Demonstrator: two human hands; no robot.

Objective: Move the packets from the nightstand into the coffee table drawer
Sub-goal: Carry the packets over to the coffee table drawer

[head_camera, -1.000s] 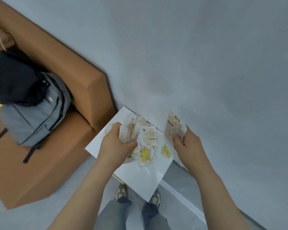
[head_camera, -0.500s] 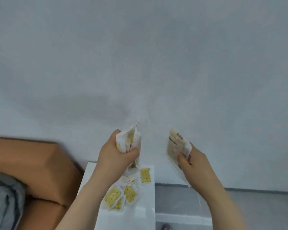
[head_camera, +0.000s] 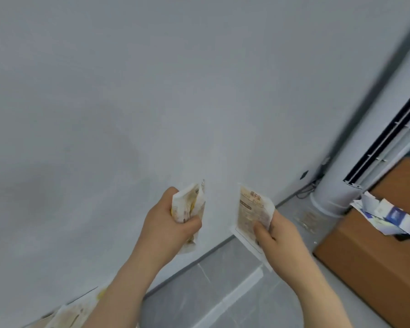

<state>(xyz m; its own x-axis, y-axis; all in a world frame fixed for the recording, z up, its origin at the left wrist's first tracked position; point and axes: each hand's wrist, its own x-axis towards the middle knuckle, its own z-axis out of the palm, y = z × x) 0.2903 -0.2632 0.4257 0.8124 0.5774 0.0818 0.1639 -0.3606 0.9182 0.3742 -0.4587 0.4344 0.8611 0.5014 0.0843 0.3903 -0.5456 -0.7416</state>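
up against the pale grey wall (head_camera: 152, 91), the left hand (head_camera: 168, 223) curls tight round a crumpled bunch of white-and-yellow packets (head_camera: 190, 204), thumb clamped across them. at three o'clock of it, apart, the right hand (head_camera: 281, 236) pinches a flat beige printed packet (head_camera: 250, 213), thumb on its face. blurred loose pale packets (head_camera: 72, 313) lie at seven o'clock of the frame. a brown cardboard box (head_camera: 376, 268) sits at four o'clock.

Pale wall (head_camera: 152, 91), grey floor (head_camera: 223, 292)

Two hands (head_camera: 169, 224) (head_camera: 281, 236), one flat packet (head_camera: 251, 209), one packet bunch (head_camera: 187, 204), one box (head_camera: 369, 263)
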